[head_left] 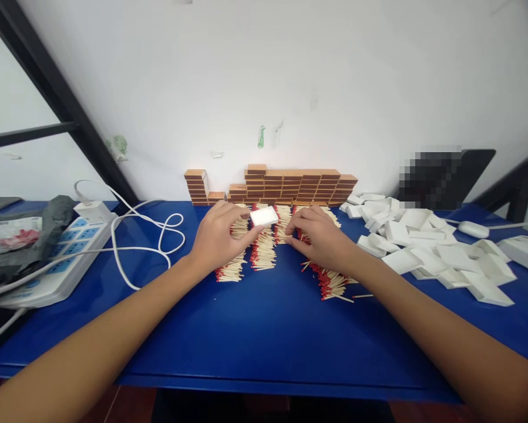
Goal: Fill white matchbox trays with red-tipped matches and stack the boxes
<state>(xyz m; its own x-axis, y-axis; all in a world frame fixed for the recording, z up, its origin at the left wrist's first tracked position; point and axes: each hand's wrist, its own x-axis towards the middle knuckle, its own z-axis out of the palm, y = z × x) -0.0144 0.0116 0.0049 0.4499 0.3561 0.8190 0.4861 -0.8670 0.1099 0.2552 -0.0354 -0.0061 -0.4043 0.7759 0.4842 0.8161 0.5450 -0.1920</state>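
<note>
My left hand (222,235) pinches a small white matchbox tray (264,216) between thumb and fingers, above rows of matches. Under and beside it lie red-tipped matches (262,249) in bundled rows on the blue table (255,335). My right hand (319,238) is curled over the rows to the right, thumb and fingertips close together at the edge of a match row (282,220). Whether matches are between those fingertips is too small to tell. A looser heap of matches (332,282) lies partly beneath my right wrist.
Stacked brown matchboxes (290,185) stand along the wall. Many empty white trays (440,249) are piled at the right, near a dark tablet-like panel (470,176). On the left are a power strip (70,252), white cables (162,252) and a grey plastic bag (39,241).
</note>
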